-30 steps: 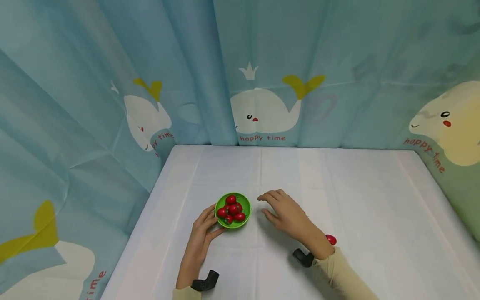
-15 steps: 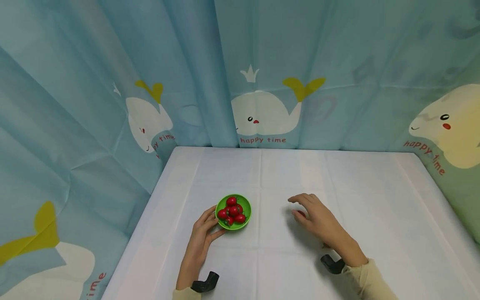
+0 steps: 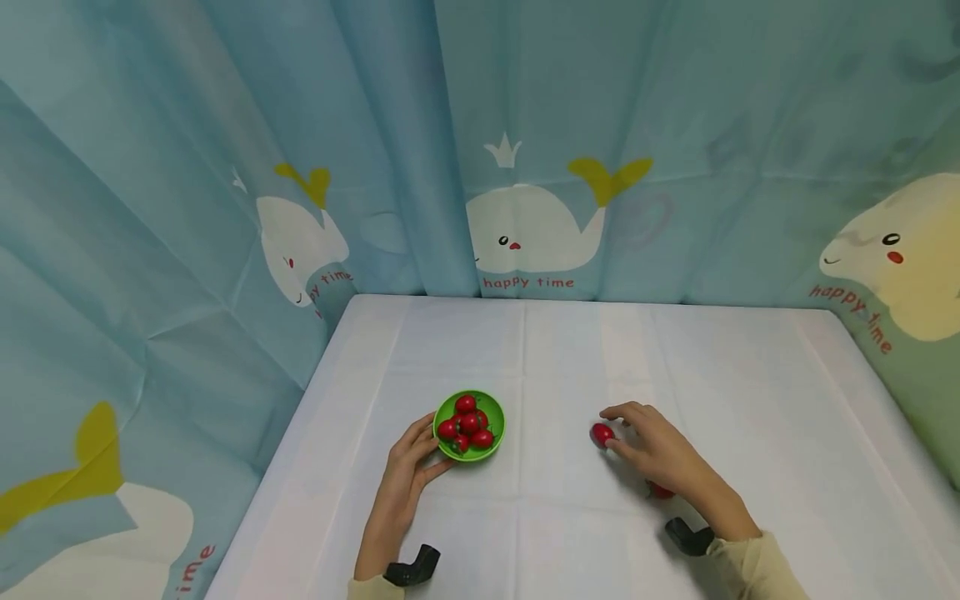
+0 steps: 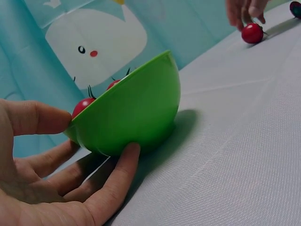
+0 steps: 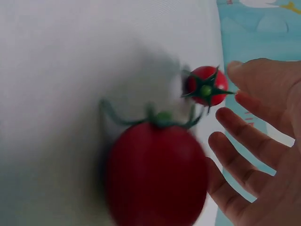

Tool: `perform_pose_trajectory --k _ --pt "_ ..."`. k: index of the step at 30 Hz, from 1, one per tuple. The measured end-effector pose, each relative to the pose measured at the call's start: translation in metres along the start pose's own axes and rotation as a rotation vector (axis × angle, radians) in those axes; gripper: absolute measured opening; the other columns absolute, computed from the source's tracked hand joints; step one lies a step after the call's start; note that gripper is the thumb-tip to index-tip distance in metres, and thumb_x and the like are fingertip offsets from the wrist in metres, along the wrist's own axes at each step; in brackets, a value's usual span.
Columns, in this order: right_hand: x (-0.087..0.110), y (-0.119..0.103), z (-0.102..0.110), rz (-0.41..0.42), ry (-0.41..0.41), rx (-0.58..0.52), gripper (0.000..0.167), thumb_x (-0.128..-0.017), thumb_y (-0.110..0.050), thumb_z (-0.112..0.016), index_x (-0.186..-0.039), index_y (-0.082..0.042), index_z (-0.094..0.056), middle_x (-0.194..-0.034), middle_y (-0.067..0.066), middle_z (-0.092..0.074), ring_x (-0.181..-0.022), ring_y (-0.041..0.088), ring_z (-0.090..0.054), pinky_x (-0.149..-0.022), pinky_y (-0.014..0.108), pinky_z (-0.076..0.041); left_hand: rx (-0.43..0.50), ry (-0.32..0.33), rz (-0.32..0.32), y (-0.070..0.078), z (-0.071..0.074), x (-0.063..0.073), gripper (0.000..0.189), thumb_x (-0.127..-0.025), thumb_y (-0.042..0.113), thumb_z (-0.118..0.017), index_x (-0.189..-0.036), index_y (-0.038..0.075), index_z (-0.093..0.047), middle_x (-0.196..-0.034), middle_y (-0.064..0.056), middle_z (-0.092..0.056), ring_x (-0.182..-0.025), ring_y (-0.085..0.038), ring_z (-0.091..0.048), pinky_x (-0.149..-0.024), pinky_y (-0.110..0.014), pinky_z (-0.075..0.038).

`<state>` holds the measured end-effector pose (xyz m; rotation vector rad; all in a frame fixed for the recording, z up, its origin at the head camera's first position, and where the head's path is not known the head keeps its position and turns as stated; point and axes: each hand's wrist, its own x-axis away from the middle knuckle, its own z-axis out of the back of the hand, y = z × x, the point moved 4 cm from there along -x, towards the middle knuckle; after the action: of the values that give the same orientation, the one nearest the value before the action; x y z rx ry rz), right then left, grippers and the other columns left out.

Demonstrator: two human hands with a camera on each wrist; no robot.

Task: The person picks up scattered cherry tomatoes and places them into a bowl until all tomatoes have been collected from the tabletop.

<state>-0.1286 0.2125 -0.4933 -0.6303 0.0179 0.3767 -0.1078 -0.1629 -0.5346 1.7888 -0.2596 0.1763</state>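
Note:
A small green bowl (image 3: 496,406) holding several cherry tomatoes (image 3: 468,423) stands left of the table's middle. My left hand (image 3: 408,467) holds the bowl's left side; in the left wrist view one finger lies at the rim and the thumb (image 4: 127,162) presses low on the wall. My right hand (image 3: 663,446) is over a single cherry tomato (image 3: 602,434), its thumb and fingertips beside the fruit and still spread apart. Beneath the right wrist lies another tomato (image 3: 660,491), mostly covered in the head view, which looms large and blurred in the right wrist view.
A white cloth covers the table (image 3: 555,350). Blue curtains (image 3: 397,150) with whale prints hang along its back and left side. Black wrist mounts (image 3: 412,567) sit on both wrists.
My right hand has moved away from the bowl, rightward to the single tomato, uncovering it from beneath the fingers. The left hand stays on the bowl.

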Motion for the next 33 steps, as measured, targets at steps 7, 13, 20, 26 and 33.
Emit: perform_pose_trajectory --k 7,13,20,26,33 --pt "0.003 0.010 -0.008 0.013 -0.026 0.021 0.036 -0.090 -0.011 -0.080 -0.124 -0.012 -0.069 -0.116 -0.001 -0.073 -0.101 0.021 -0.067 -0.085 0.037 -0.058 0.011 0.001 0.003 -0.001 0.001 0.001 0.052 -0.108 0.012 -0.049 -0.159 0.008 -0.040 -0.163 -0.020 -0.040 -0.146 -0.032 -0.046 -0.102 -0.042 -0.060" --pt "0.004 0.013 -0.011 -0.011 -0.043 0.029 0.033 -0.090 -0.010 -0.080 -0.122 -0.012 -0.070 -0.110 -0.003 -0.072 -0.099 0.017 -0.064 -0.082 0.034 -0.057 -0.004 -0.001 0.009 -0.002 0.000 0.002 0.052 -0.108 0.013 -0.049 -0.159 0.008 -0.040 -0.164 -0.019 -0.039 -0.147 -0.033 -0.045 -0.104 -0.043 -0.058" --pt "0.003 0.010 -0.012 -0.003 -0.040 0.053 0.031 -0.091 -0.009 -0.078 -0.121 -0.011 -0.069 -0.108 -0.002 -0.072 -0.097 0.015 -0.064 -0.081 0.036 -0.057 -0.003 0.001 0.005 -0.001 0.000 0.003 0.051 -0.108 0.012 -0.048 -0.159 0.008 -0.040 -0.164 -0.019 -0.039 -0.147 -0.033 -0.045 -0.104 -0.043 -0.059" --pt "0.001 0.009 -0.010 0.001 -0.028 0.053 0.029 -0.091 -0.007 -0.076 -0.119 -0.011 -0.069 -0.105 -0.003 -0.071 -0.095 0.016 -0.064 -0.081 0.037 -0.057 0.002 -0.001 -0.005 0.001 0.000 0.002 0.052 -0.108 0.012 -0.049 -0.159 0.008 -0.040 -0.165 -0.020 -0.039 -0.148 -0.034 -0.044 -0.103 -0.042 -0.059" --pt "-0.002 0.007 -0.009 -0.010 -0.048 0.044 0.028 -0.092 -0.008 -0.075 -0.119 -0.010 -0.069 -0.107 -0.002 -0.072 -0.096 0.016 -0.065 -0.081 0.038 -0.057 0.003 0.005 -0.005 0.000 0.001 0.002 0.050 -0.108 0.011 -0.049 -0.158 0.009 -0.042 -0.164 -0.019 -0.040 -0.147 -0.033 -0.046 -0.102 -0.041 -0.060"
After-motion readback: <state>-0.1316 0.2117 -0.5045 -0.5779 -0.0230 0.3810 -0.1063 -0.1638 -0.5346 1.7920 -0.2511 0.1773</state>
